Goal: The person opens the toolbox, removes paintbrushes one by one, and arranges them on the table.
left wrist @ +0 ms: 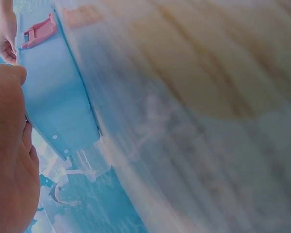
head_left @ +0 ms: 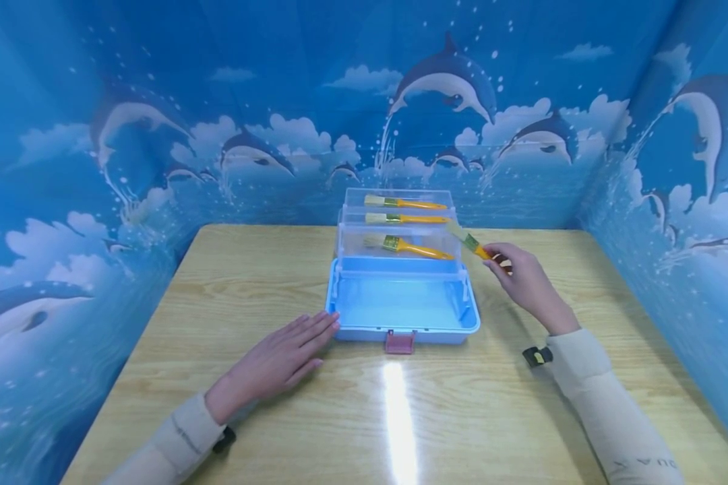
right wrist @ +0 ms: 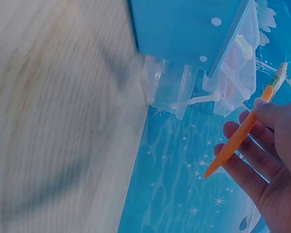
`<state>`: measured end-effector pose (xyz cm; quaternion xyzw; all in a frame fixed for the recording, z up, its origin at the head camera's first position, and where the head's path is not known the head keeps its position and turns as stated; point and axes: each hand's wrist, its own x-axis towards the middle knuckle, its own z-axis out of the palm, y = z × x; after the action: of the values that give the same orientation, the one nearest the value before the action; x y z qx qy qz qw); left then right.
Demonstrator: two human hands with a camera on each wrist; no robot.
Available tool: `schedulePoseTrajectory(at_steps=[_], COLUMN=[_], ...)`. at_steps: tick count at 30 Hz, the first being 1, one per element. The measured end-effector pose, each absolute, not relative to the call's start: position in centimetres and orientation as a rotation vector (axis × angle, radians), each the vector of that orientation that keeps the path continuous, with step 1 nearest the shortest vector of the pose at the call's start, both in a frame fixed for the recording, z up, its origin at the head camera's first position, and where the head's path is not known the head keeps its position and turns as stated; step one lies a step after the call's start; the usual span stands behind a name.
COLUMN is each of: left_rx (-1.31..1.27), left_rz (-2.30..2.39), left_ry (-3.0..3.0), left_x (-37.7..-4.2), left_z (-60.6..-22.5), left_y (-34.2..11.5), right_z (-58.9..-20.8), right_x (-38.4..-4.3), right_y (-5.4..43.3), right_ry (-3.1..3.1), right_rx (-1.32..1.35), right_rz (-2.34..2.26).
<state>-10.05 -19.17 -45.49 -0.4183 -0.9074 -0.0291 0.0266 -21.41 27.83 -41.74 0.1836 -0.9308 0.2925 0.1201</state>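
Observation:
An opened blue toolbox [head_left: 400, 303] with clear stepped trays [head_left: 354, 259] stands on the table, its pink latch [head_left: 399, 342] facing front. Three orange-handled brushes lie in the trays: a top brush [head_left: 421, 204], a middle brush [head_left: 421, 219] and a lower, wider brush [head_left: 421, 250]. My right hand [head_left: 524, 279] pinches another paintbrush [right wrist: 240, 133] by its orange handle, bristles pointing up and left beside the trays' right end. My left hand [head_left: 279, 353] lies with straight fingers against the box's front left corner. In the left wrist view, that hand [left wrist: 9, 160] partly covers the box.
The box sits toward the back of the wooden table [head_left: 249, 283]. A blue dolphin-print curtain [head_left: 315, 81] hangs behind and along both sides. A bright light reflection [head_left: 400, 417] lies on the tabletop in front of the box.

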Motion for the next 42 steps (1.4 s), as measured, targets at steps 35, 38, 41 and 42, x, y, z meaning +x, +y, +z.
schedulePoseTrajectory(at_steps=[35,38,41,42], left_rx=[-1.294,-1.297,-1.290,-1.287], left_rz=[-0.163,-0.164,-0.157,-0.150], left_ry=[-2.775,-2.774,-2.783,-2.786], left_x=[-9.9,-9.9,-10.0,-10.0], left_z=[-45.3,-45.3,-45.4,-45.4], left_y=[-19.1,-19.1,-19.1,-19.1], right_z=[-44.0,-44.0,-44.1,-44.1], right_x=[-22.1,-22.1,-22.1,-22.1], right_y=[29.4,29.4,29.4,29.4], right_ry=[-2.764,-2.786,-2.799,-2.802], right_rx=[0.398,0.378,0.366,0.364], right_rz=[0.902,0.905,0.906,0.908])
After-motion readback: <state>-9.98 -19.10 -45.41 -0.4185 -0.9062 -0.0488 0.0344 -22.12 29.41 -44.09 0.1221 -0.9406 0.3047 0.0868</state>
